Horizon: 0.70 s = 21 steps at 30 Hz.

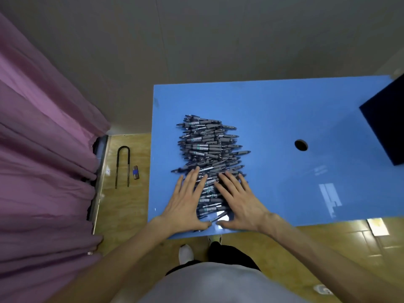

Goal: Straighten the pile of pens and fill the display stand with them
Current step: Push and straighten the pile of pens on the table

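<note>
A long pile of several grey pens [209, 147] lies on the blue table [284, 110], running from the near edge towards the far side, most pens pointing roughly left-right. My left hand [185, 204] rests flat with fingers spread on the near left part of the pile. My right hand [238, 202] lies flat with fingers spread on the near right part. The thumbs almost meet at the table's near edge. Neither hand grips a pen. A dark blue box-like object [387, 121], possibly the display stand, sits at the table's right edge, partly cut off.
A round hole [301, 145] pierces the table right of the pile. A pink curtain [43, 149] hangs at the left. On the wooden floor lie a black U-shaped bar [122, 167] and a small grey-blue piece [136, 172]. My feet [185, 253] stand under the near edge.
</note>
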Available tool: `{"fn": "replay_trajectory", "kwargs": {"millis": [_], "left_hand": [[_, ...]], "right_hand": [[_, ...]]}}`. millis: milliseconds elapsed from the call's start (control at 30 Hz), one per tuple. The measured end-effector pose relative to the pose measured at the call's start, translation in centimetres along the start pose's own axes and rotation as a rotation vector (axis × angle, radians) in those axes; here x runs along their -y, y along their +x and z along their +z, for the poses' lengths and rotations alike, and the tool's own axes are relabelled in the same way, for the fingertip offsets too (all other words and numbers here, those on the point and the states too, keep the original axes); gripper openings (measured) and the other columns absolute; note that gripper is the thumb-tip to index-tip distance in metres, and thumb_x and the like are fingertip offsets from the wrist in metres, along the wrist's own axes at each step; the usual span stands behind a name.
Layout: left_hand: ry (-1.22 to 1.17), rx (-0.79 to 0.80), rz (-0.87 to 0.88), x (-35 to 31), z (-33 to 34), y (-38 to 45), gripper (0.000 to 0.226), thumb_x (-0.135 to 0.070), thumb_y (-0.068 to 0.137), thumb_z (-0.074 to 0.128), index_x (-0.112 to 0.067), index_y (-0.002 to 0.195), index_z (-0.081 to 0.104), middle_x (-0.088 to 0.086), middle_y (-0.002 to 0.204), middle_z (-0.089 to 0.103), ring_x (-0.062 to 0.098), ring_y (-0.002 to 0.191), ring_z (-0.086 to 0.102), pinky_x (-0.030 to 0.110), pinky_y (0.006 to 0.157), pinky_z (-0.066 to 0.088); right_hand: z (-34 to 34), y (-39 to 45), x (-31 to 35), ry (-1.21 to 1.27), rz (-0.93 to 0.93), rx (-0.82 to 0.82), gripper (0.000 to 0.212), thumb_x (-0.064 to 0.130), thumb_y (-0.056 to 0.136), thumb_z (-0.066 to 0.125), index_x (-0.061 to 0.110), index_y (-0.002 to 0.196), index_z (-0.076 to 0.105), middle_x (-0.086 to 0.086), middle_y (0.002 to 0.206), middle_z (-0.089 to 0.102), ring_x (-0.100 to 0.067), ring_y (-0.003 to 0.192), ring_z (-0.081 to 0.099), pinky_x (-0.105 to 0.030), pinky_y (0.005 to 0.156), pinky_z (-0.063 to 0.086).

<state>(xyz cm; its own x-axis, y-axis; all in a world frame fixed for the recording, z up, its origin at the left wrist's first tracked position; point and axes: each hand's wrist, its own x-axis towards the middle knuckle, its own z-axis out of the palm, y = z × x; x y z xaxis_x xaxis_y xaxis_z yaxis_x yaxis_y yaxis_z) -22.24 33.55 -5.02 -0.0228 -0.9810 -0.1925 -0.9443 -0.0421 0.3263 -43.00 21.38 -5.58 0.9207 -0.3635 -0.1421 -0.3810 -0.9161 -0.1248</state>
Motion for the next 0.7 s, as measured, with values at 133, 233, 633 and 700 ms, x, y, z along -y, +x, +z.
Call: {"fn": "replay_trajectory", "kwargs": {"millis": [133,233,633,700], "left_hand": [[0.055,-0.052,-0.010,-0.4,0.0,0.3,0.123,-0.074,0.072,0.053,-0.015,0.164,-0.003,0.008,0.169,-0.020,0.025,0.157,-0.017,0.052,0.127,0.000],[0.079,-0.091,-0.064,-0.5,0.1,0.7,0.118,-0.071,0.075,0.056,-0.015,0.164,0.002,0.010,0.171,-0.011,0.027,0.158,-0.011,0.054,0.127,0.001],[-0.038,-0.182,-0.173,0.8,4.4,0.2,0.102,-0.079,0.096,0.035,-0.018,0.163,-0.012,0.005,0.169,-0.024,0.024,0.157,-0.019,0.045,0.128,-0.002],[-0.060,-0.197,-0.180,1.0,4.7,0.5,0.101,-0.078,0.096,0.037,-0.017,0.164,-0.008,0.007,0.169,-0.022,0.026,0.157,-0.017,0.049,0.128,0.005]], "right_hand": [[-0.4,0.4,0.6,-0.041,0.044,-0.012,0.103,0.078,0.083,0.046,0.013,0.160,0.025,-0.013,0.168,0.018,-0.032,0.156,0.009,-0.058,0.124,0.011],[-0.7,1.2,0.5,-0.071,0.109,-0.024,0.106,0.079,0.082,0.046,0.009,0.159,0.028,-0.014,0.167,0.021,-0.034,0.155,0.013,-0.058,0.124,0.014],[1.4,1.1,-1.0,0.013,0.181,-0.113,0.100,0.084,0.089,0.038,0.017,0.162,0.022,-0.010,0.170,0.011,-0.032,0.157,0.005,-0.067,0.121,0.009],[1.4,1.3,-1.5,0.064,0.226,-0.087,0.107,0.091,0.082,0.037,0.024,0.163,0.017,-0.008,0.171,0.006,-0.032,0.157,0.000,-0.065,0.122,0.004]]}}
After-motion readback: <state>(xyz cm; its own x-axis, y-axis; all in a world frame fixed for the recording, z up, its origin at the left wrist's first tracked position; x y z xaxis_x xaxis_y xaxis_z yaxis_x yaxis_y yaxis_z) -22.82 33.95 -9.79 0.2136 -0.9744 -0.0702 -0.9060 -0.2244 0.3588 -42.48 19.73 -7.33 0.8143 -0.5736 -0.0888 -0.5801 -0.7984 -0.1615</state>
